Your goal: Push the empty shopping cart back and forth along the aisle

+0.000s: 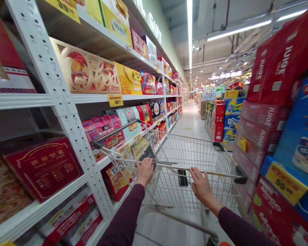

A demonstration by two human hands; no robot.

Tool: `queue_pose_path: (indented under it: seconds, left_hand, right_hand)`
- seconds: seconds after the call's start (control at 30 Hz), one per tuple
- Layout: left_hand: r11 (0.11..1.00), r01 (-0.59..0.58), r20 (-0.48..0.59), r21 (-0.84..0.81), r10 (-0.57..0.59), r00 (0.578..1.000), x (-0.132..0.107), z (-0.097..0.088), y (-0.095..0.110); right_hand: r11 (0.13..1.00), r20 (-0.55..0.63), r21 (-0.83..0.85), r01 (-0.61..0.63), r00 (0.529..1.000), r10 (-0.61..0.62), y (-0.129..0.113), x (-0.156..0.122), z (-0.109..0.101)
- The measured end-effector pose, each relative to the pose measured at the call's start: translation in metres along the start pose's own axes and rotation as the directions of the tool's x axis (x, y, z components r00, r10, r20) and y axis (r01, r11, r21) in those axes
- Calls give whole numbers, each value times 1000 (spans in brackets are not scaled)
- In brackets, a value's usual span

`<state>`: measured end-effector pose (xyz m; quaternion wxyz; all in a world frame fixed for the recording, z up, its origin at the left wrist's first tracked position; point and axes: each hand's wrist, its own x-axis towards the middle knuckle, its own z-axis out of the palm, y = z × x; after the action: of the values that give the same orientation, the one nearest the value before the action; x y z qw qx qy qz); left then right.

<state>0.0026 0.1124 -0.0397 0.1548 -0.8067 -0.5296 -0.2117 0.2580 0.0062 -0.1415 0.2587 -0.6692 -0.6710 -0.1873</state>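
Note:
A wire shopping cart (192, 147) stands before me, turned sideways in the aisle. My left hand (145, 171) is curled over its near top rail, beside a dark flat panel (147, 152). Farther right along this rail, my right hand (201, 184) rests with its fingers bent over the bar; the undersides of the fingers are hidden. A small black plate (182, 178) hangs on the mesh between both hands. The cart's grey handle bar (116, 132) is at the left end, close to the shelf. Through the wires I see the floor.
White shelving (74, 147) with boxed gifts lines the left side, very near the cart. On the right rise stacked red cartons (261, 126) and a blue box (297, 136). The tiled aisle (188, 119) runs ahead between them, past more stacked goods (229, 116).

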Motion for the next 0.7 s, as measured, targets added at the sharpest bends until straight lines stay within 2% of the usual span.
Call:
queue_pose_path:
  seconds: [0.17,0.23,0.3,0.4,0.47,0.57,0.63,0.7]
  left_hand:
    - [982,178,-63,60,-175,983,6,-17,-64]
    - [966,251,-77,64,-246,966,9,-22,-78]
    - [952,301,-95,63,-294,951,11,-24,-80]
    - [964,253,-98,77,-246,964,10,-20,-55]
    - [990,123,-76,68,-118,990,6,-13,-22]
    - [998,-59,-32,-13,58,998,-2,-4,27]
    - [993,-105,-6,-46,104,995,-5,-3,44]
    - [994,-97,-6,-47,97,995,-6,-7,48]
  right_hand:
    - [1000,34,13,24,999,-24,-2,-1,-3]
    - [998,60,29,49,997,-51,-1,-1,-5]
    - [997,78,48,65,995,-68,-2,-1,-7]
    - [997,110,59,45,993,-51,-8,-1,-9]
    - [998,142,67,22,989,-31,-12,1,-12]
    - [994,197,105,22,979,-43,-10,6,-21]
    - [994,210,106,-17,978,-6,-3,10,-29]
    - [990,214,75,-118,972,99,7,13,-38]
